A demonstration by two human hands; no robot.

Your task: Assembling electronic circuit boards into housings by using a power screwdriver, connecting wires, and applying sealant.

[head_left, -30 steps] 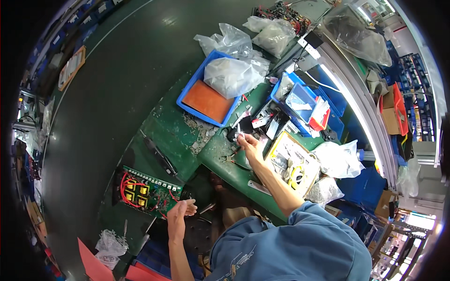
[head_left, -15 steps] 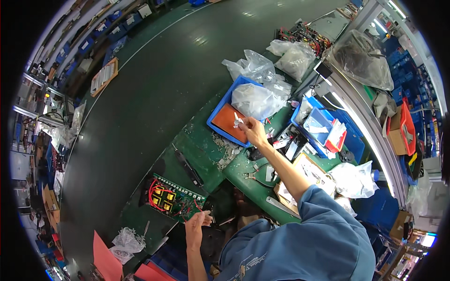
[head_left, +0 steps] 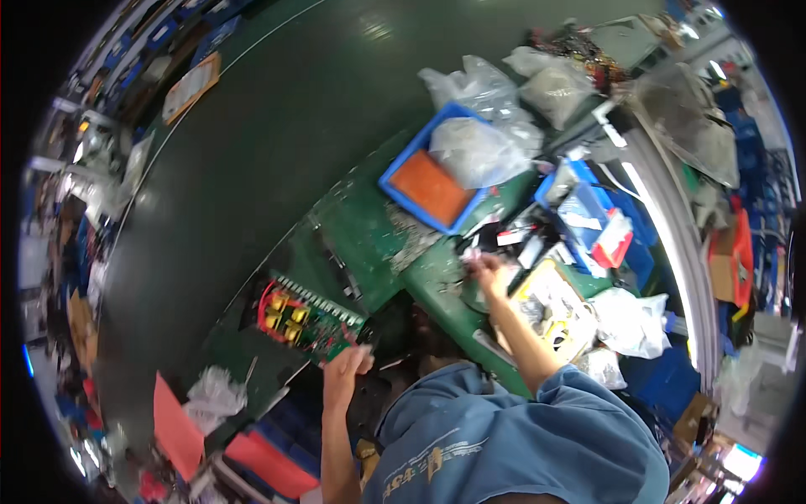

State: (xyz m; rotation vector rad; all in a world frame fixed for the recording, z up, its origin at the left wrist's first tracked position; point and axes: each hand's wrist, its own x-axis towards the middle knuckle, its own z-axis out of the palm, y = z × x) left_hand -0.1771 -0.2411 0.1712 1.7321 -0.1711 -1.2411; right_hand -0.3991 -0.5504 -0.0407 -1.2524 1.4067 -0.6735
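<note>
A green circuit board (head_left: 312, 323) with yellow-wrapped transformers, red wires and a row of white connectors lies at the left of the bench. At its near right corner is my left hand (head_left: 346, 370), fingers curled together; what they pinch is hidden. My right hand (head_left: 494, 277), blurred by motion, is over the bench to the right with closed fingers. Small whitish pieces (head_left: 473, 254) show at its fingertips, too smeared to name. Beyond it stands a blue bin (head_left: 389, 186) with an orange-brown sheet (head_left: 432, 186) and a clear plastic bag (head_left: 474, 151) inside.
A black pen-shaped tool (head_left: 340, 267) lies beyond the board. Loose small grey parts (head_left: 413, 239) are scattered by the bin. To the right sit a cardboard tray (head_left: 550, 315), a second blue bin (head_left: 579, 206) and plastic bags (head_left: 630, 323). Red sheets (head_left: 178, 424) stand at the lower left.
My right hand has drawn back from over the blue bin toward me, with the whitish pieces at its fingertips. My left hand stays by the board's corner. The whole view has shifted slightly.
</note>
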